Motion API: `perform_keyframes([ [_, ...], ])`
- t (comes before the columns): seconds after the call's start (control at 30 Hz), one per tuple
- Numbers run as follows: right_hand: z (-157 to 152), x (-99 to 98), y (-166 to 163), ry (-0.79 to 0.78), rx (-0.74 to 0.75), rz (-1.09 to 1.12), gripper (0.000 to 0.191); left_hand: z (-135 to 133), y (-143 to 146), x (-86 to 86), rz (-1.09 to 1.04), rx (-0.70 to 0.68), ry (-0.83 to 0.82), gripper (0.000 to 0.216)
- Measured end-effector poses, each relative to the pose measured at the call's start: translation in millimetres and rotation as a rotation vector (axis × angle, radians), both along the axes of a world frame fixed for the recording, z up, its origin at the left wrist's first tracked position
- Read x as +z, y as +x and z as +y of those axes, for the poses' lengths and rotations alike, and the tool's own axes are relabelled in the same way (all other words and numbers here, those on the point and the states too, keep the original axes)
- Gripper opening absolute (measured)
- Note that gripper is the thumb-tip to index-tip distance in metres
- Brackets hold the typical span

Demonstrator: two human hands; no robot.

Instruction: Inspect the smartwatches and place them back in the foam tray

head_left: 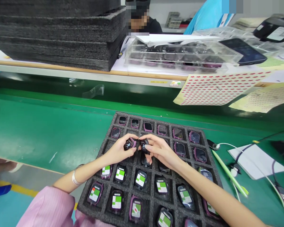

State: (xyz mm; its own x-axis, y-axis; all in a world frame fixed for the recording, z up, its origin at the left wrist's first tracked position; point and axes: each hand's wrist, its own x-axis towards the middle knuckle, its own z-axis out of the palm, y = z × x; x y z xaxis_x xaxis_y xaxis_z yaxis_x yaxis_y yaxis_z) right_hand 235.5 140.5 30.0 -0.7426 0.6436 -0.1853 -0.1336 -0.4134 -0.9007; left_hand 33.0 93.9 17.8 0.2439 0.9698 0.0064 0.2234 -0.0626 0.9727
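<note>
My left hand (124,147) is closed around a purple-cased smartwatch (129,144) whose dark screen is lit. In my right hand (158,148) is a black smartwatch (144,146), also with a lit screen. The two watches are held close together, side by side. Both hands are over a black foam tray (151,192) divided into square compartments. Watch bodies lie in many of them. In the nearer rows several show green and white screens, such as one watch (141,178); in the far rows the screens are dark, like one purple watch (148,126).
Thick black foam sheets (61,37) are stacked on the shelf at left. Clear plastic trays (175,56) and a phone (243,50) sit beside them. A sticker sheet (220,90) hangs off the shelf edge. A green pen (229,173), cables and white paper (257,160) lie right. A person (153,25) is opposite.
</note>
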Motion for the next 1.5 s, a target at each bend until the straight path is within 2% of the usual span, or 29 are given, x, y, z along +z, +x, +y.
perform_keyframes([
  [0.57,-2.5,-0.9,-1.4,0.042,0.004,-0.052,0.034,0.7,-1.6,-5.5,0.040,0.007,0.046,0.035],
  [0.9,-3.8,0.4,-1.3,0.053,0.000,-0.064,0.036,1.3,-3.5,-2.6,0.054,0.074,0.063,0.036],
  [1.07,-5.5,1.4,-1.4,0.025,0.008,-0.068,0.038,0.1,-3.5,-2.8,0.056,0.076,0.011,0.035],
  [1.23,-4.7,3.0,1.6,-0.043,0.030,-0.017,0.043,1.2,-2.4,-2.7,-0.180,0.046,-0.122,0.052],
  [1.37,-2.0,4.1,7.4,-0.028,-0.001,-0.011,0.039,4.4,-3.2,2.8,-0.435,0.026,-0.216,0.051],
  [1.5,-1.4,4.6,10.8,0.026,-0.060,-0.036,0.038,6.2,-6.8,8.7,-0.492,0.042,-0.281,0.050],
])
